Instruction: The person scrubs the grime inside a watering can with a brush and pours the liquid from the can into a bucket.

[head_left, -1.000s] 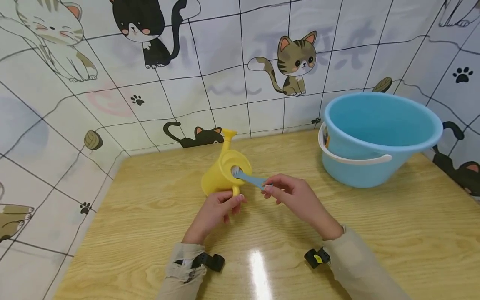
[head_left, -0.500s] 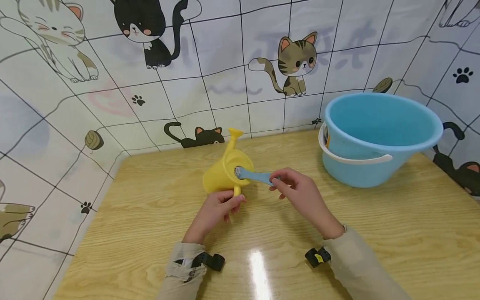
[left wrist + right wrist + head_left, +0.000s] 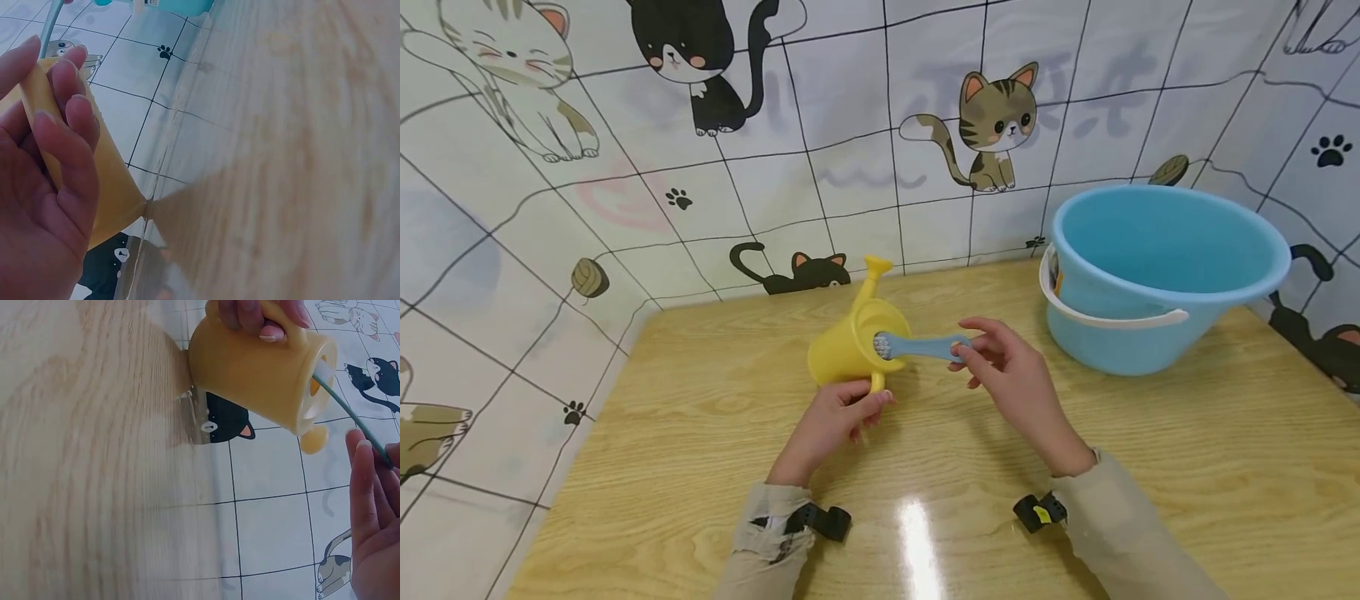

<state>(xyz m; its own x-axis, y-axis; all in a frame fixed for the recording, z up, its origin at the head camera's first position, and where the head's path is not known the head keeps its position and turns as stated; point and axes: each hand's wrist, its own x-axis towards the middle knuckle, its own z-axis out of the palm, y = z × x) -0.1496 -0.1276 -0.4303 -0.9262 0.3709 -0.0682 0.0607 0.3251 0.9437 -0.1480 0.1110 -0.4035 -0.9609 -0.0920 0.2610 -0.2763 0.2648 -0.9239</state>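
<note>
A yellow watering can (image 3: 837,352) is tilted over the table in the head view, its spout toward the back wall. My left hand (image 3: 829,427) grips its handle, fingers curled round it, as the right wrist view also shows. A blue brush (image 3: 921,347) with pale bristles has its head at the can's round opening. The far end of its flat handle is pinched between thumb and fingers of my right hand (image 3: 1021,390). In the right wrist view the brush (image 3: 351,414) reaches into the mouth of the can (image 3: 250,370), its bristles partly hidden.
To the right stands a large light blue bucket (image 3: 1101,343) with a white handle (image 3: 1116,322). Behind the wooden table (image 3: 700,433) rises a white wall covering (image 3: 850,187) printed with cats and grid lines. A black wrist camera is strapped to each forearm.
My right hand has moved right and slightly up, drawing the brush outward and turning it nearly level, its bristles now showing more. The watering can has swung slightly right in my left hand.
</note>
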